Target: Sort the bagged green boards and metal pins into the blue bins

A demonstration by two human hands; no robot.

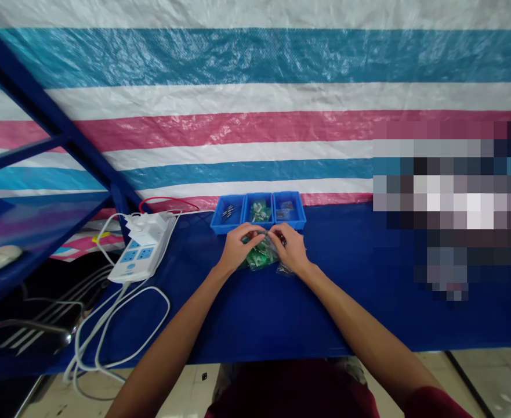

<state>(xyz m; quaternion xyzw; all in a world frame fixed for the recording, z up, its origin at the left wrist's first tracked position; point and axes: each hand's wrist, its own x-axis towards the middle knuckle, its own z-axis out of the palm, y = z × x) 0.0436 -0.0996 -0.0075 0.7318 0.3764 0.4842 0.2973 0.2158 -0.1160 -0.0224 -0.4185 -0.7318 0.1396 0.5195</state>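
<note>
My left hand [240, 246] and my right hand [292, 248] meet in front of the blue bins, fingertips almost touching. Both pinch the top edge of a clear plastic bag [260, 258] with green contents, which hangs or rests just above the blue table. What the green pieces are, I cannot make out. Beneath my right hand another small clear bag [284, 269] with dark bits shows in part. Just beyond my hands stand joined blue bins: the left bin [218, 223] holds small metal pins, the middle bin [245, 209] greenish packets, the right bin [299, 217] small clear packets.
A white power strip [137, 255] with plugs lies to the left, its white cable [168, 302] looping over the table [264, 325]. Blue metal frame bars [64, 125] rise at the left. Striped plastic sheeting [255, 96] hangs behind. Pixelated blur covers the right side.
</note>
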